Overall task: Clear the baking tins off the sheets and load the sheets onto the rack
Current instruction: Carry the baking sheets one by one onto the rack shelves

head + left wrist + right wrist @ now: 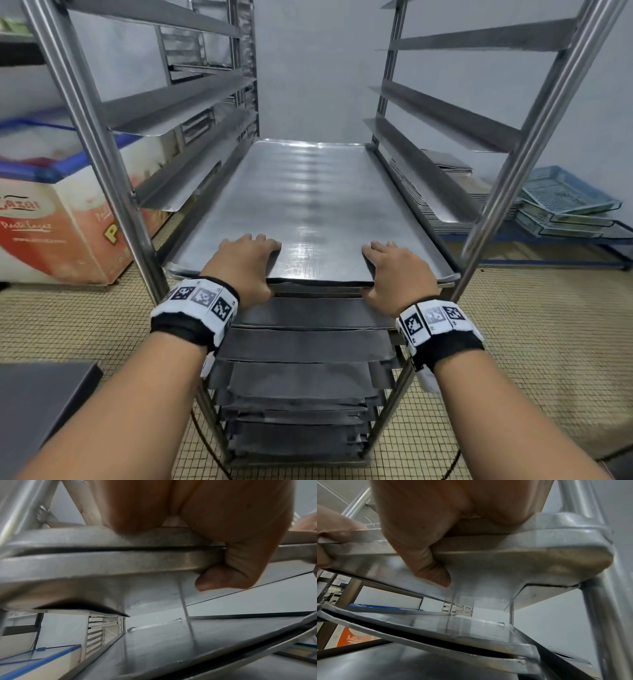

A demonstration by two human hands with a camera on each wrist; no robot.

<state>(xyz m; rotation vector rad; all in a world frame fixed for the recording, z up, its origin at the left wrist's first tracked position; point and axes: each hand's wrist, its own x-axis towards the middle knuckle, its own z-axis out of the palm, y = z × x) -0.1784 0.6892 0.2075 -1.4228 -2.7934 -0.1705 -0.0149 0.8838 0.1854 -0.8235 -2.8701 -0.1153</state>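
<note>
— What do we have underfoot and around us?

— We stand on a floor of small beige tiles (pixel 534 342) in a room with plain pale walls. To our left sits a chest freezer (pixel 58 219) with a blue-trimmed lid and red and orange print on its side. At lower left we see the corner of a dark steel table (pixel 37 394). Behind the rack on the right, a low blue frame carries a stack of metal trays (pixel 479 202), and beside it a pile of blue plastic crates (pixel 565 202).

— And the rack itself?

— The rack (pixel 99 144) is a tall steel trolley straight ahead of us, with angled runners up both sides. The upper runners carry nothing. Below our hands we count several dark sheets (pixel 308 346) already seated on the lower runners, one above another.

— Where is the sheet we are loading?

— The top sheet (pixel 308 198) lies flat on its runners, most of the way into the rack, its near edge at the front posts. Its surface is bare.

— How are we holding it?

— Our left hand (pixel 245 263) grips the near edge, fingers on top and thumb curled beneath, as the left wrist view shows. Our right hand (pixel 397 270) grips the same edge further right in the same manner.
</note>
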